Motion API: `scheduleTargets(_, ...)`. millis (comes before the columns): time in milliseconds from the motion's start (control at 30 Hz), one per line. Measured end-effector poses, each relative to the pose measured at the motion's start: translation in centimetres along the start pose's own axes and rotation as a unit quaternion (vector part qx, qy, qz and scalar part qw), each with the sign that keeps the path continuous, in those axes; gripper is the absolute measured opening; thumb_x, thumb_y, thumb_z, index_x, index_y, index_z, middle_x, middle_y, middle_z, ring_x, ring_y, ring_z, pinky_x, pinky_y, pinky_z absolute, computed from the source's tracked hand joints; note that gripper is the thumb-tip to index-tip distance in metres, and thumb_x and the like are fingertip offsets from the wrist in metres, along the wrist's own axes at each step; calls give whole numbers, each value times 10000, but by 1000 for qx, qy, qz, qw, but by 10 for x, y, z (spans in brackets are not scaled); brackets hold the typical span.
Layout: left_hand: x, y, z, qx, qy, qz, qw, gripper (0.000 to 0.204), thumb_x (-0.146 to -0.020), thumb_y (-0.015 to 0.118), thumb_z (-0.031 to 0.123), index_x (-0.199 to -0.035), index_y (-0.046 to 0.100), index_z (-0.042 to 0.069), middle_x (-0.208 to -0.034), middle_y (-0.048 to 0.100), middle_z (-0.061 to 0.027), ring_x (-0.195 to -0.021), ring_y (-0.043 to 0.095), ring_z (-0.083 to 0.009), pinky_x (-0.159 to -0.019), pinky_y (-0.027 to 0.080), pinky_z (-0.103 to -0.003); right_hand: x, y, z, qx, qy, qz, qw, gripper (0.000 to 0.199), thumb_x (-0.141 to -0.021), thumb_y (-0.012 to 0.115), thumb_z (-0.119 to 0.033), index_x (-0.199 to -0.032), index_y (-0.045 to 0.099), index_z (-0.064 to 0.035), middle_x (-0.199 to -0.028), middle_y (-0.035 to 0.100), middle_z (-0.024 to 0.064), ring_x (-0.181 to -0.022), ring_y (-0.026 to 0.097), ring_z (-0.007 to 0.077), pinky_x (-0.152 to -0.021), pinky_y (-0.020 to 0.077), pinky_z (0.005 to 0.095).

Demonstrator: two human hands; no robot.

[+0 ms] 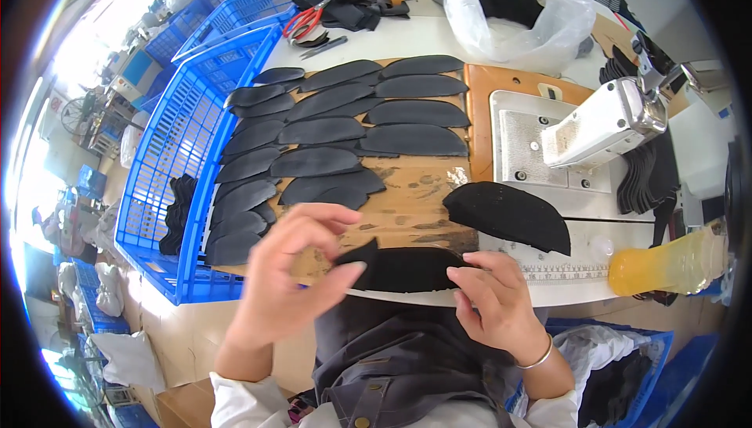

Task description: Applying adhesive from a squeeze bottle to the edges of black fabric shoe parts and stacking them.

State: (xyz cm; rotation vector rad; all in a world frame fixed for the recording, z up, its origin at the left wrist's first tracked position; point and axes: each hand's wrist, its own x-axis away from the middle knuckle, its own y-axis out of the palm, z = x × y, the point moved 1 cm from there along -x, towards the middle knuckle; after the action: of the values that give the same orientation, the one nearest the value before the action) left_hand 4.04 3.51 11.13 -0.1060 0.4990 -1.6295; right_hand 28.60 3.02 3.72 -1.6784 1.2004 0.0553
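Note:
A black half-moon piece [411, 269] of soft-looking material lies along the table's near edge, its left end turned up into a point. My right hand [497, 295] pinches its right end between bent fingers. Beside the left end is my left hand [294, 263], thumb and fingers apart, the thumb close to the upturned point; whether it touches cannot be made out. Another black half-moon piece [509, 215] rests just beyond my right hand. Overlapping rows of smooth dark half-moon pieces [321, 130] cover the brown board [407, 193] farther off.
A white sewing machine [599, 126] stands right of the board. Near it are a yellow bottle [658, 265] and a clear plastic bag [517, 13]. A blue crate [184, 138] borders the left side. Red-handled scissors [307, 21] lie at the back among black scraps [352, 1].

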Motion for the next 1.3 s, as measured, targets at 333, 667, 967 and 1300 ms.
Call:
scheduleTargets(333,17,-60,45,4,27,99,995,225,-648,693,16,-716,481,47,-1124,579,-212,-928,579,-224,-846,446,-341,-7,7,-4,88,-25,-12,996,316,-662,671,-39,-974,622,-59,-900,575,44,-959,554,244,-870,446,403)
scheduleTargets(667,-19,14,48,3,119,-132,984,221,-701,724,6,-734,511,54,-1143,576,-172,-918,579,-175,-801,461,-302,-1,1,-5,24,20,40,999,309,-679,637,50,-978,606,-24,-851,618,72,-933,581,264,-835,464,416)
scheduleTargets(967,-24,52,25,80,73,-130,986,177,-751,711,16,-805,543,36,-1148,572,-153,-875,556,-125,-771,449,-270,1,1,-5,-18,61,88,994,286,-685,622,66,-956,590,-17,-898,630,76,-936,593,278,-812,466,404)
scheduleTargets(1300,-34,76,37,74,72,-159,982,169,-775,711,64,-807,550,23,-1147,573,-158,-917,561,-128,-738,475,-261,12,5,-2,25,15,52,998,284,-601,646,10,-878,594,-20,-873,588,96,-940,568,309,-813,453,432)
